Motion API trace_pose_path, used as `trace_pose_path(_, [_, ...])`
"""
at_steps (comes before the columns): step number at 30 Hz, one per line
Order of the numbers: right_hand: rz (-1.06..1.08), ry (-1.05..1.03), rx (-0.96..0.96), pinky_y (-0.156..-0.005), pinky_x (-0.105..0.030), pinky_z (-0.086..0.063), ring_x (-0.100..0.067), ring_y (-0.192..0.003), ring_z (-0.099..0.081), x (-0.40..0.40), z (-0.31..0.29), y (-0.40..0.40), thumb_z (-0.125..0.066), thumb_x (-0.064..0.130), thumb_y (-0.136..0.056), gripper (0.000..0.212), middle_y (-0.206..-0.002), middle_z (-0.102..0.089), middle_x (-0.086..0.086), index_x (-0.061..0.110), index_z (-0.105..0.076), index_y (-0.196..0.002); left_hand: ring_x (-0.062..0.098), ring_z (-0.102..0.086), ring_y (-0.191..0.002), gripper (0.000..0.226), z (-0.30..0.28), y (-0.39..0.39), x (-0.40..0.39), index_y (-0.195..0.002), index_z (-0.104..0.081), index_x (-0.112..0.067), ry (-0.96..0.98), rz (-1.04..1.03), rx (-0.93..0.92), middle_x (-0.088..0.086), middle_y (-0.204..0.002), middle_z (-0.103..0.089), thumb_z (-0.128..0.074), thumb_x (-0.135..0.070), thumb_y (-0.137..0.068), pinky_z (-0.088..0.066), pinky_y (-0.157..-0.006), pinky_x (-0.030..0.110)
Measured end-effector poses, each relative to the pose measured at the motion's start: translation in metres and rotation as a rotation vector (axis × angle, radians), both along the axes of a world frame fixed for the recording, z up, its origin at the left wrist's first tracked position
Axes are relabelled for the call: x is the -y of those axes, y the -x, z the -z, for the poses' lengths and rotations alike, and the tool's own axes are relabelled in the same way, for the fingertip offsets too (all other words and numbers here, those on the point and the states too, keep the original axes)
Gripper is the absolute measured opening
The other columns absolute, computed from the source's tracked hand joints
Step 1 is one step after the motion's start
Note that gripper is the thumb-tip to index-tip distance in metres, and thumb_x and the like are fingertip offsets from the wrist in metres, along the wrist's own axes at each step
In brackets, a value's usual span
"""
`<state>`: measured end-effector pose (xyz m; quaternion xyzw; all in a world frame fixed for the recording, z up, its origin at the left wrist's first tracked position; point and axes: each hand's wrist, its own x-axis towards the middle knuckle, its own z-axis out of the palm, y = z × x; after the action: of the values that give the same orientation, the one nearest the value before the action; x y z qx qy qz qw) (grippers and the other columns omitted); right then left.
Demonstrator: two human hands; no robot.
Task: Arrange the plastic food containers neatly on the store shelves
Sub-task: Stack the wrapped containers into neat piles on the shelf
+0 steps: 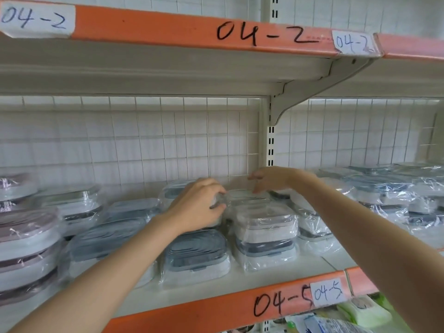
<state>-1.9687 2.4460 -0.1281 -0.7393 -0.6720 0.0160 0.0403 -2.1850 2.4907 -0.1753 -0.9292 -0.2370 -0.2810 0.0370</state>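
Plastic-wrapped containers (264, 227) sit stacked on the shelf (276, 272). Left hand (197, 205) grips the wrap at the stack's upper left corner, fingers curled. Right hand (271, 179) hovers just above the stack's rear, fingers loosely spread, holding nothing.

Both bare forearms reach forward and up, converging toward the middle; the left hand (198, 204) has its back to the camera, fingers curled in a grip; the right hand (270, 180) hovers palm-down, wrist bent, fingers loosely spread.
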Motion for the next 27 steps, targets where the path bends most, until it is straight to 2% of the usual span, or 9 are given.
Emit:
trace_pose_path(5, [0.070,0.148,0.047,-0.114,-0.046,-0.021,-0.026,-0.139,-0.027,-0.037,0.024,-0.010,-0.057,0.024,-0.088,0.067,-0.153,-0.028,-0.005,0.019,-0.027,-0.148,0.020,-0.035,-0.130,0.060,-0.001,0.022,-0.018,-0.142,-0.036,-0.016,-0.056,-0.287,-0.123,0.000,-0.142,-0.038,-0.053,-0.040,-0.090,-0.028,-0.109,0.033])
trace_pose_path(9, [0.058,0.173,0.022,-0.106,-0.038,-0.033,-0.026,-0.127,-0.042,-0.043,0.023,-0.012,-0.063,0.027,-0.086,0.065,-0.144,-0.042,-0.007,0.020,-0.034,-0.143,0.018,-0.030,-0.135,0.065,0.002,0.032,-0.027,-0.148,-0.024,-0.019,0.068,-0.263,-0.158,-0.005,-0.147,-0.031,-0.052,-0.038,-0.093,-0.032,-0.109,0.036])
trace_pose_path(11, [0.044,0.074,0.126,-0.106,-0.038,-0.034,-0.026,-0.124,-0.040,-0.041,0.016,-0.009,-0.071,0.037,-0.079,0.074,-0.139,-0.042,-0.007,0.018,-0.035,-0.142,0.017,-0.030,-0.135,0.064,0.001,0.034,-0.029,-0.148,-0.026,-0.020,0.080,-0.244,-0.146,-0.006,-0.147,-0.032,-0.052,-0.037,-0.093,-0.031,-0.110,0.034])
trace_pose_path(13, [0.029,-0.109,0.308,-0.109,-0.040,-0.027,-0.026,-0.128,-0.029,-0.038,0.005,-0.005,-0.074,0.050,-0.071,0.090,-0.136,-0.034,-0.007,0.015,-0.032,-0.142,0.016,-0.031,-0.135,0.062,-0.001,0.035,-0.031,-0.147,-0.028,-0.021,0.100,-0.234,-0.138,-0.005,-0.147,-0.033,-0.053,-0.036,-0.092,-0.031,-0.110,0.033])
trace_pose_path(14, [0.034,-0.208,0.336,-0.109,-0.041,-0.026,-0.026,-0.129,-0.025,-0.035,-0.002,-0.003,-0.076,0.051,-0.067,0.095,-0.136,-0.031,-0.007,0.016,-0.030,-0.143,0.016,-0.031,-0.135,0.062,-0.002,0.036,-0.032,-0.147,-0.029,-0.020,0.111,-0.230,-0.138,-0.005,-0.148,-0.033,-0.053,-0.035,-0.093,-0.031,-0.110,0.033])
trace_pose_path(19, [0.119,-0.509,0.172,-0.105,-0.047,-0.027,-0.027,-0.128,-0.022,-0.033,-0.019,0.020,-0.078,0.045,-0.066,0.094,-0.135,-0.026,-0.004,0.020,-0.030,-0.142,0.017,-0.031,-0.136,0.064,-0.004,0.052,-0.030,-0.147,-0.030,-0.015,0.131,-0.266,-0.156,0.001,-0.150,-0.031,-0.054,-0.038,-0.092,-0.027,-0.110,0.031])
trace_pose_path(22, [0.198,-0.618,0.084,-0.103,-0.046,-0.029,-0.028,-0.126,-0.025,-0.041,-0.023,0.043,-0.075,0.054,-0.067,0.091,-0.132,-0.028,-0.006,0.019,-0.033,-0.139,0.017,-0.039,-0.129,0.057,-0.015,0.091,-0.033,-0.142,-0.039,-0.021,0.048,-0.355,-0.182,0.000,-0.145,-0.039,-0.053,-0.042,-0.091,-0.033,-0.107,0.034])
trace_pose_path(24, [0.196,-0.605,-0.045,-0.105,-0.045,-0.031,-0.029,-0.126,-0.028,-0.052,-0.026,0.064,-0.072,0.060,-0.068,0.090,-0.133,-0.030,-0.008,0.018,-0.034,-0.139,0.018,-0.042,-0.127,0.049,-0.026,0.126,-0.037,-0.138,-0.045,-0.024,0.065,-0.425,-0.163,0.000,-0.140,-0.043,-0.052,-0.041,-0.092,-0.037,-0.103,0.034])
trace_pose_path(27, [0.059,-0.503,-0.364,-0.107,-0.042,-0.035,-0.029,-0.125,-0.038,-0.077,-0.027,0.108,-0.069,0.062,-0.070,0.086,-0.133,-0.034,-0.009,0.016,-0.040,-0.137,0.021,-0.047,-0.122,0.038,-0.037,0.183,-0.042,-0.128,-0.055,-0.024,0.091,-0.584,-0.140,0.001,-0.135,-0.050,-0.051,-0.037,-0.093,-0.040,-0.094,0.029])
